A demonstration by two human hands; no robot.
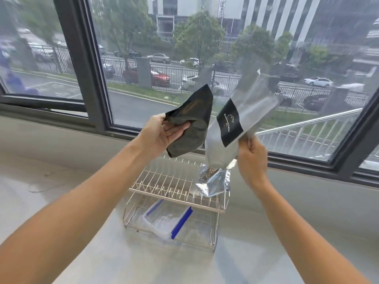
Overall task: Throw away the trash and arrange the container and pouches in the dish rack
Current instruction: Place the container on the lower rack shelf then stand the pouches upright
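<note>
Silver pouch (235, 128), black label: small white print, blurred, unreadable.

A single view is being given, taken from a wide-angle camera worn on the head, looking forward and slightly down along both outstretched forearms. The left hand (164, 133) and right hand (251, 158) are being framed near the picture's middle, close to the lens. Below and between them a dish rack (174, 198) is being looked down on, while beyond them a window (98, 83) is being faced (its frame bowed by the lens).
</note>
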